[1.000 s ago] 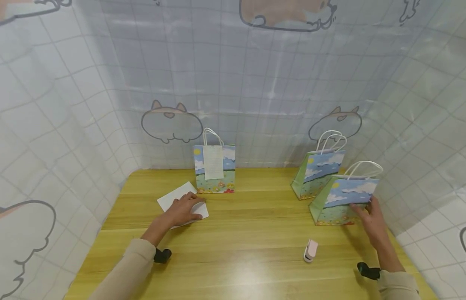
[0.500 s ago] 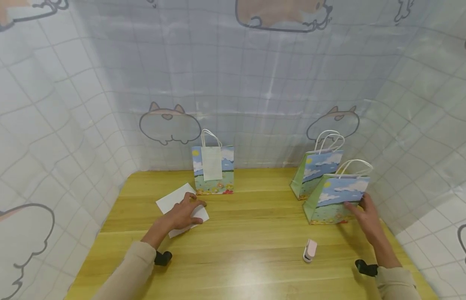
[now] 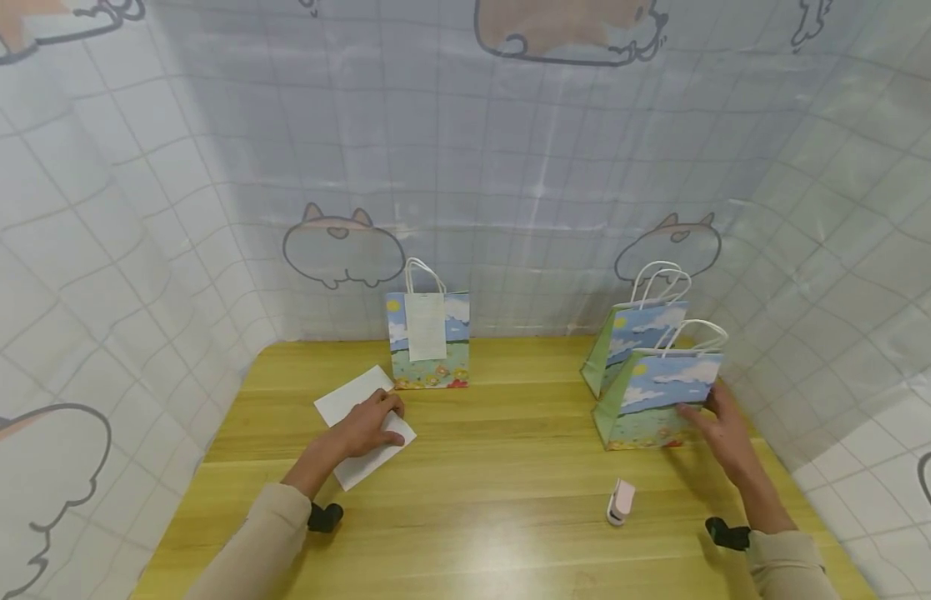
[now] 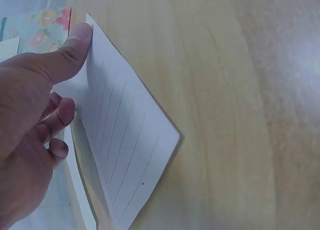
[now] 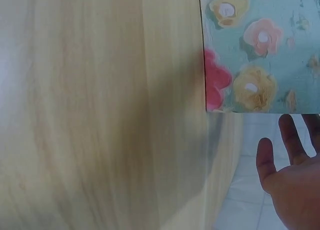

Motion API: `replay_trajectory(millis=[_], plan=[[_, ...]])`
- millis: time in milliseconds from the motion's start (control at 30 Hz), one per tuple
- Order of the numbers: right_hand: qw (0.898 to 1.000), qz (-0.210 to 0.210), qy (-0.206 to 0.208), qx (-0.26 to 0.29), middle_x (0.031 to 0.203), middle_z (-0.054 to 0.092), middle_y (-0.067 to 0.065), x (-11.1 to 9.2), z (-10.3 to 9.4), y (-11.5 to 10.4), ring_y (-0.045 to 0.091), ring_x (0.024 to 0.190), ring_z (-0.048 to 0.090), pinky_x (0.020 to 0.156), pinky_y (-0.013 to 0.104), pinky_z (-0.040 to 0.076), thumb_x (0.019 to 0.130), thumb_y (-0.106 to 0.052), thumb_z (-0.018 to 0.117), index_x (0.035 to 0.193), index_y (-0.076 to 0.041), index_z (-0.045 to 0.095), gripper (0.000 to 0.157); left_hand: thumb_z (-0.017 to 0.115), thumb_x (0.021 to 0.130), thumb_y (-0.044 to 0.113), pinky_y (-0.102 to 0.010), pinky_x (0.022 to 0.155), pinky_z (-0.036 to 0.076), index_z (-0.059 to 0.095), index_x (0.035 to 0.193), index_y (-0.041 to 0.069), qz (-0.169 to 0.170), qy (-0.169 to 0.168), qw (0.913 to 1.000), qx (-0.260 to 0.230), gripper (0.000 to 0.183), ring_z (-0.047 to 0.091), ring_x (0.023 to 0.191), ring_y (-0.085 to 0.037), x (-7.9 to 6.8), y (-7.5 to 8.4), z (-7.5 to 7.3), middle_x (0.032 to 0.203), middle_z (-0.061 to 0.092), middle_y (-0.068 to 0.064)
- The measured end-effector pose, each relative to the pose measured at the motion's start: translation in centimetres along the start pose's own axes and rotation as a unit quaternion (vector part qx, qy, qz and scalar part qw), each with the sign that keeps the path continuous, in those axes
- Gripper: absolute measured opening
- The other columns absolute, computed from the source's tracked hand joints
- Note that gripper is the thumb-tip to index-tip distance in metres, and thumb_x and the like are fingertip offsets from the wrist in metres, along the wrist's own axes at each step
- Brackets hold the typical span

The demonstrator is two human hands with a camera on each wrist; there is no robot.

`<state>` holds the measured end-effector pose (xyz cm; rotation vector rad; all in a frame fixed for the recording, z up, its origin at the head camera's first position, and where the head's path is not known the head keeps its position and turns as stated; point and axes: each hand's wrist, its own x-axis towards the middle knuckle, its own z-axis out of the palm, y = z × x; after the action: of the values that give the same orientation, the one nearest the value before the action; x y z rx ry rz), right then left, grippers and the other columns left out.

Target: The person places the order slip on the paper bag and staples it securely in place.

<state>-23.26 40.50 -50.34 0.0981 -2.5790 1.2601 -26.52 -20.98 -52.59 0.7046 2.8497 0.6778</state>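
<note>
My left hand (image 3: 367, 425) pinches a white lined card (image 4: 122, 135) by its edge, thumb on the printed face. The card tilts up from the table over another white sheet (image 3: 352, 395). Part of it is hidden by my fingers. On the right, my right hand (image 3: 723, 429) holds the right side of a paper gift bag (image 3: 660, 400), with the thumb on its front. The bag stands upright, printed with sky and flowers. In the right wrist view its flowered lower corner shows beside several extended fingers (image 5: 292, 140).
A matching bag (image 3: 457, 342) with a white tag (image 3: 426, 327) on its front stands at the back. Another bag (image 3: 648, 321) stands behind the held one, partly covered. A small pink stapler-like object (image 3: 620, 502) lies at the front right. Patterned sheeting (image 3: 510, 167) encloses the wooden table (image 3: 495, 467).
The front right bag has shifted left with my right hand, covering more of the bag behind. The lined card in my left hand has swung out from the other sheet, toward the table's front.
</note>
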Motion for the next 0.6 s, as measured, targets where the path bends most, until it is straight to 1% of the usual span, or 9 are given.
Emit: replay_trajectory(millis=[100,200,267,333,367,433,500,533,600], plan=[[1.000,0.010,-0.016,-0.015,0.140,0.048,0.014,0.1,0.1,-0.5,0.014,0.117,0.047,0.084,0.027,0.042,0.101,-0.030,0.063,0.159,-0.010,0.028,0.071,0.078,0.089,0.025,-0.045,0.081,0.045,0.058,0.112,0.012,0.012,0.007,0.9999,0.007,0.033,0.056,0.091,-0.022,0.0,-0.2,0.0,0.112,0.056,-0.007],[0.999,0.014,-0.037,-0.020,0.142,0.048,0.018,0.3,0.4,-0.9,0.031,0.124,0.046,0.089,0.044,0.043,0.102,-0.034,0.061,0.158,-0.009,0.028,0.070,0.075,0.092,0.019,-0.047,0.086,0.048,0.059,0.113,0.012,0.024,0.020,0.9994,0.014,0.028,0.061,0.102,-0.026,-0.1,-0.5,0.1,0.112,0.061,-0.005],[0.998,0.010,-0.052,-0.016,0.143,0.048,0.021,0.4,0.5,-1.2,0.037,0.127,0.045,0.090,0.053,0.041,0.102,-0.035,0.060,0.159,-0.009,0.027,0.071,0.072,0.094,0.014,-0.046,0.087,0.049,0.060,0.114,0.012,0.033,0.030,0.9989,0.014,0.023,0.063,0.105,-0.028,-0.2,-0.7,0.1,0.113,0.063,-0.005],[0.998,0.008,-0.060,-0.021,0.142,0.049,0.021,0.6,0.7,-1.4,0.038,0.127,0.045,0.090,0.052,0.043,0.101,-0.036,0.061,0.158,-0.009,0.029,0.070,0.068,0.096,0.009,-0.046,0.087,0.051,0.061,0.115,0.011,0.042,0.040,0.9983,0.010,0.020,0.064,0.105,-0.028,-0.4,-0.8,0.0,0.113,0.065,-0.005],[0.998,0.004,-0.066,-0.022,0.141,0.049,0.021,0.7,0.7,-1.6,0.037,0.126,0.046,0.090,0.048,0.045,0.101,-0.036,0.061,0.157,-0.008,0.030,0.069,0.067,0.097,0.007,-0.046,0.086,0.051,0.062,0.115,0.011,0.045,0.044,0.9980,0.008,0.019,0.064,0.105,-0.029,-0.4,-0.8,0.0,0.114,0.066,-0.006],[0.997,-0.002,-0.075,-0.027,0.138,0.051,0.020,0.9,0.9,-1.8,0.035,0.125,0.047,0.088,0.038,0.048,0.101,-0.034,0.062,0.155,-0.007,0.032,0.068,0.064,0.098,0.005,-0.046,0.085,0.052,0.063,0.117,0.011,0.050,0.052,0.9974,0.003,0.019,0.065,0.104,-0.029,-0.6,-0.8,-0.1,0.114,0.067,-0.006],[0.996,-0.007,-0.082,-0.034,0.137,0.052,0.019,1.0,1.1,-2.1,0.034,0.124,0.048,0.086,0.033,0.049,0.101,-0.034,0.062,0.153,-0.005,0.035,0.066,0.063,0.099,0.006,-0.044,0.084,0.053,0.064,0.118,0.012,0.046,0.055,0.9974,-0.001,0.020,0.065,0.103,-0.026,-0.7,-0.6,-0.3,0.115,0.067,-0.005],[0.996,-0.011,-0.088,-0.033,0.136,0.052,0.020,1.0,1.3,-2.3,0.034,0.123,0.048,0.087,0.034,0.049,0.101,-0.034,0.063,0.152,-0.005,0.035,0.065,0.063,0.099,0.007,-0.042,0.083,0.053,0.065,0.118,0.013,0.045,0.057,0.9973,-0.001,0.020,0.065,0.101,-0.024,-0.7,-0.5,-0.4,0.114,0.068,-0.004],[0.994,-0.013,-0.102,-0.030,0.135,0.052,0.022,1.1,1.5,-2.7,0.037,0.124,0.047,0.092,0.043,0.049,0.101,-0.034,0.063,0.151,-0.003,0.035,0.066,0.063,0.100,0.009,-0.038,0.080,0.053,0.067,0.119,0.014,0.044,0.060,0.9972,-0.003,0.020,0.065,0.095,-0.019,-0.7,0.0,-0.6,0.113,0.068,-0.001]])
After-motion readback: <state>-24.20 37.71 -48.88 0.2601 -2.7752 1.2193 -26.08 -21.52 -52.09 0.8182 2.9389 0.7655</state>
